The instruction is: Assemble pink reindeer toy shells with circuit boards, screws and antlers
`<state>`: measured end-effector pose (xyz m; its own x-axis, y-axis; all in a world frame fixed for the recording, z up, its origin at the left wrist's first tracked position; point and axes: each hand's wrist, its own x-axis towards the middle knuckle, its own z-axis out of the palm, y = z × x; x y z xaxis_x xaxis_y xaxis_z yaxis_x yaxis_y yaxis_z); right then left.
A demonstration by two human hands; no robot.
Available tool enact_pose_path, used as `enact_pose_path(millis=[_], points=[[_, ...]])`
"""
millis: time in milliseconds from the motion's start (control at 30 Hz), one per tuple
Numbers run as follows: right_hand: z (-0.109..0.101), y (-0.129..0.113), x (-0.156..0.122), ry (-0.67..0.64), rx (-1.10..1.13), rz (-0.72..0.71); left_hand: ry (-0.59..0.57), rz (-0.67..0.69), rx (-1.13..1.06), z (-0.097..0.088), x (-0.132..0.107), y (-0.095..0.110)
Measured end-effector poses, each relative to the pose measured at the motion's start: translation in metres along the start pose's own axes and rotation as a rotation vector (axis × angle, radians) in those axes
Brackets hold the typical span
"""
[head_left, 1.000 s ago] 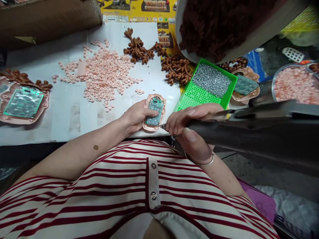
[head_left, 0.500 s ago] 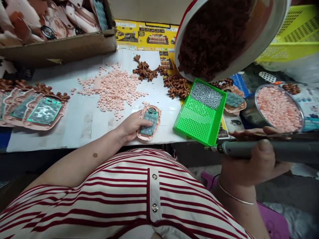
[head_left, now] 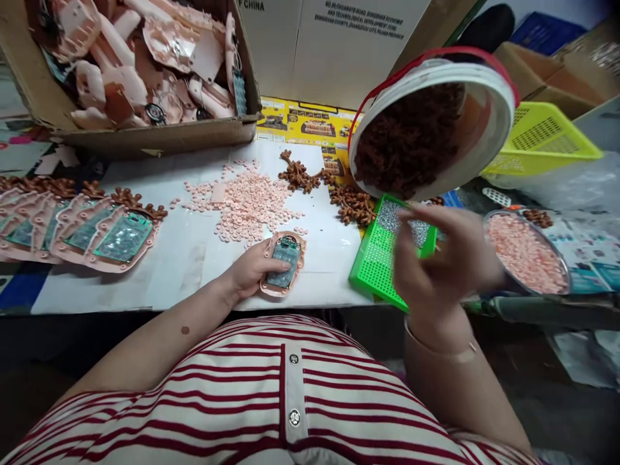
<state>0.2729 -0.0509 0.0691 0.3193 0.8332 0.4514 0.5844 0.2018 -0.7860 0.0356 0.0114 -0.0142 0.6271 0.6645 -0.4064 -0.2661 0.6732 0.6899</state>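
My left hand [head_left: 252,270] grips a pink plastic shell half [head_left: 299,253] at the near edge of the worktop, thumb pressed on the circuit board [head_left: 281,259] inside it. Blurred by motion, my right hand [head_left: 440,258] hovers over the right side of a green perforated basket [head_left: 361,274], thumb and fingers apart with nothing visible between them. Small silvery screws [head_left: 389,216] lie heaped at the basket's far end, partly hidden by that hand. A grey electric screwdriver [head_left: 527,309] rests at the table's right edge, beyond my right wrist.
Small pink rings [head_left: 252,203] are spread behind my left hand, near brown branching pieces [head_left: 300,175]. Shells with boards [head_left: 121,239] line the left. A carton [head_left: 194,137] of pink parts, a tilted white bucket [head_left: 494,123] and a bowl of pink pieces [head_left: 526,252] surround the workspace.
My right hand has let go of the screwdriver and moved left to the green basket. My left hand still holds the shell. The view has shifted, showing more of the far side.
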Motion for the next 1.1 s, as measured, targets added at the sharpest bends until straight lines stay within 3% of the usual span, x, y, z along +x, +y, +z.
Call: enact_pose_path(millis=[100,200,300,400,533,667,733,967,1100], points=[[0.067,0.016,0.061,-0.257,-0.328,-0.145,-0.026,-0.011,-0.052,-0.005,-0.001,0.000],[0.126,0.038,0.106,-0.484,-0.679,-0.067,-0.047,-0.012,-0.092,-0.006,-0.002,0.000],[0.157,0.056,0.125,-0.552,-0.735,-0.057,-0.052,-0.018,-0.131,-0.006,-0.003,0.001],[0.153,0.061,0.125,-0.552,-0.738,-0.066,-0.063,-0.003,-0.160,-0.006,-0.004,0.004],[0.120,0.056,0.100,-0.518,-0.623,-0.071,-0.045,0.099,-0.186,-0.007,-0.006,0.006],[0.095,0.060,0.058,-0.457,0.117,0.242,0.042,0.155,-0.178,-0.007,-0.008,0.007],[0.090,0.065,0.042,-0.437,0.302,0.364,0.071,0.175,-0.174,-0.006,-0.009,0.007],[0.083,0.068,0.028,-0.360,0.422,0.432,0.143,0.222,-0.138,-0.004,-0.017,0.005],[0.074,0.055,0.021,-0.431,0.539,0.482,0.114,0.270,-0.097,-0.001,-0.024,0.010]])
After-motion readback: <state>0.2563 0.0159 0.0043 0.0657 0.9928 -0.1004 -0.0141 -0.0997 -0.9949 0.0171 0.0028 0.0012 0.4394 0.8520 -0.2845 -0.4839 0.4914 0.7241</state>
